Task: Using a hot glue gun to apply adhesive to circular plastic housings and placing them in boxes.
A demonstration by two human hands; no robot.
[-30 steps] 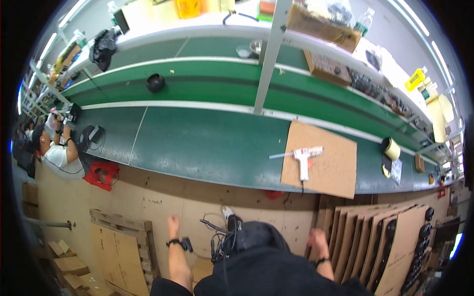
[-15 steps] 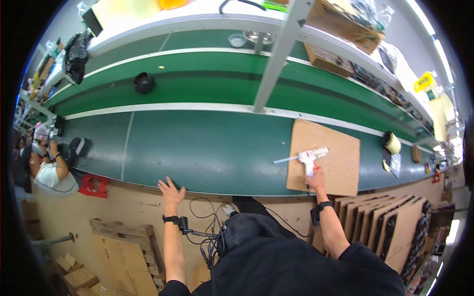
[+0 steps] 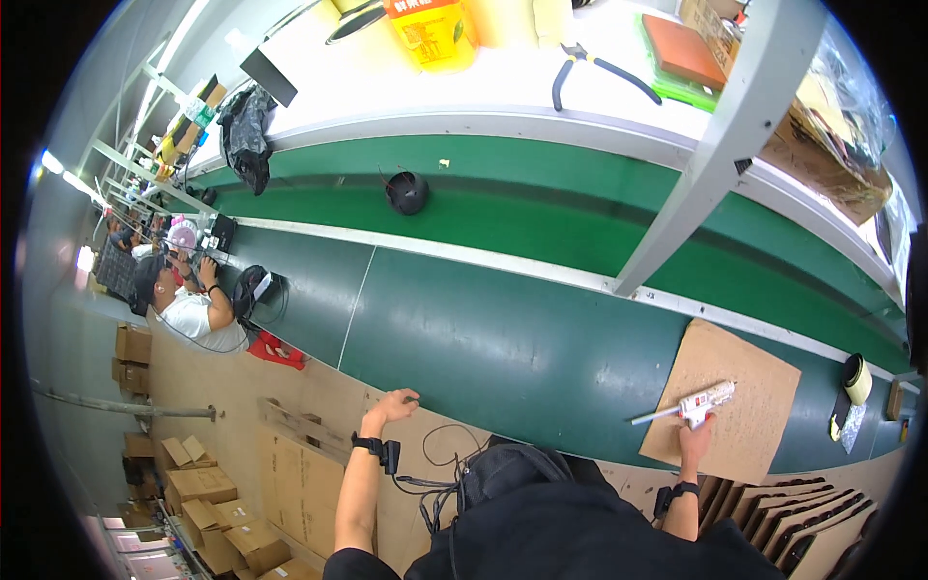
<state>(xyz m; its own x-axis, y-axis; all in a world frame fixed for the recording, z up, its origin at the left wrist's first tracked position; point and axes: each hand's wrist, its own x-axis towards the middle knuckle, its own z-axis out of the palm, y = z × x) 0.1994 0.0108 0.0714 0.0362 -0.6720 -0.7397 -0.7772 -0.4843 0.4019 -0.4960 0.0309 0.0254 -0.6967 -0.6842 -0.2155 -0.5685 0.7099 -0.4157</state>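
The right hand (image 3: pixel 693 442), the nearer, grips the handle of the white glue gun (image 3: pixel 710 399), whose barrel slants far-rightward just beyond it over the cardboard sheet (image 3: pixel 759 425), while the left hand (image 3: pixel 391 407), its grip indeterminable, lies well apart by the green bench (image 3: pixel 483 338).

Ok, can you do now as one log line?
right grip: holding glue gun; glue gun: over cardboard sheet; left grip: near edge of green bench
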